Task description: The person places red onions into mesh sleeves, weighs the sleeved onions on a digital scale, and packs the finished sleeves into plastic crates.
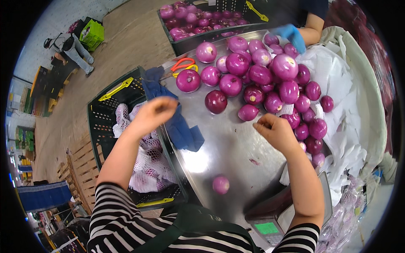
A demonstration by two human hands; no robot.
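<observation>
My left hand [157, 111], blurred and half curled, is above the edge of a dark crate [167, 148] and beside a blue cloth [182, 126]. Whether it holds anything is unclear. The crate contains onions in white foam net sleeves [152, 161]. At the near edge of the onion pile is my right hand [273, 129], its fingertips drawn together with nothing visible in them. Just beyond those fingers lies a small purple onion [248, 113]. More peeled purple onions [261, 74] are heaped on the steel table [218, 142]. One onion [221, 185] lies alone near my body.
Orange-and-yellow-handled scissors [185, 66] lie by the far left onions. A scale with a green display [267, 228] stands near my right arm. White foam nets [341, 82] pile up at right. Across the table are an onion crate [202, 31] and another person's blue-gloved hand [291, 36].
</observation>
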